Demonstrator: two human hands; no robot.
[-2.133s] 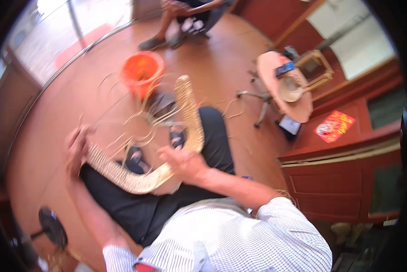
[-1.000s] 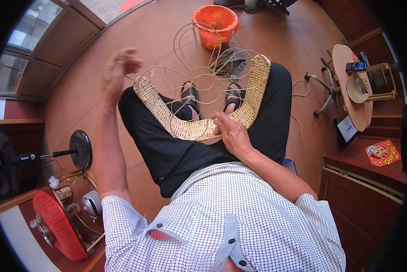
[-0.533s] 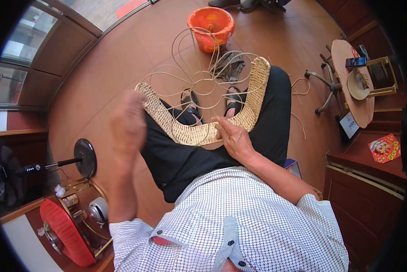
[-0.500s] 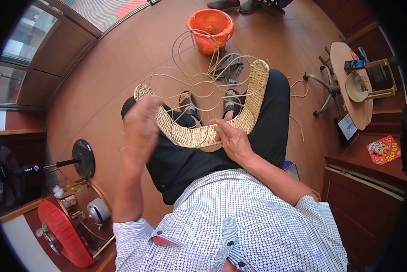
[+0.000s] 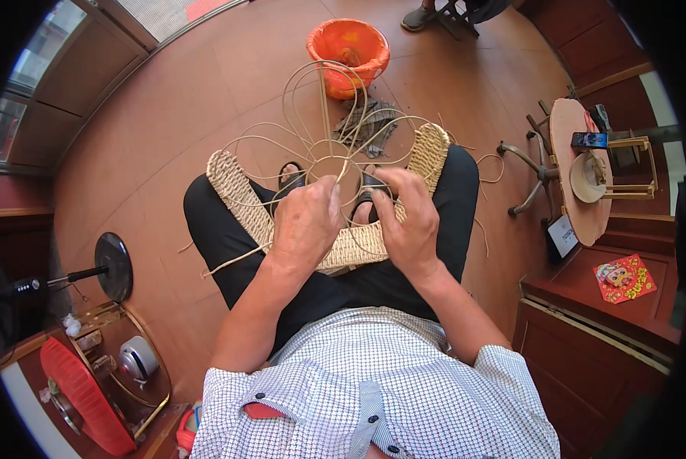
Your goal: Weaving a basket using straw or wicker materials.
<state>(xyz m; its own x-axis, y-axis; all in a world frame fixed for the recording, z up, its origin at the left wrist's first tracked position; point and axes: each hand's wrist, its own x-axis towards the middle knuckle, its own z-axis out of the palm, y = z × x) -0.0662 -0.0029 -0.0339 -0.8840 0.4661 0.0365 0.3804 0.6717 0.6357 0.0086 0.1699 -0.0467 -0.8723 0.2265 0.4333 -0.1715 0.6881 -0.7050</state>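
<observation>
A wire frame (image 5: 285, 113) with petal-like loops round a small centre ring stands over my lap. Round its near side runs a wide U-shaped band woven from pale straw cord (image 5: 240, 190), resting across my thighs. My left hand (image 5: 306, 223) is closed in a pinch on a length of straw cord (image 5: 237, 262); its tail trails out to the left over my thigh. To the right of the centre ring, my right hand (image 5: 413, 222) is raised above the band, fingers bent and apart from the thumb, with nothing clear between them.
An orange bucket (image 5: 330, 47) stands beyond the frame, with a crumpled grey cloth (image 5: 367, 131) before it. Loose cord (image 5: 490, 170) lies on the floor to my right. A round-topped swivel stool (image 5: 580, 203) is farther right. Fans (image 5: 83, 402) stand at left. Another person's foot (image 5: 417, 18) shows at the top.
My left hand has come down and right from the band's left arm to near the centre ring. My right hand has lifted off the band's near edge. The other person's feet have shifted.
</observation>
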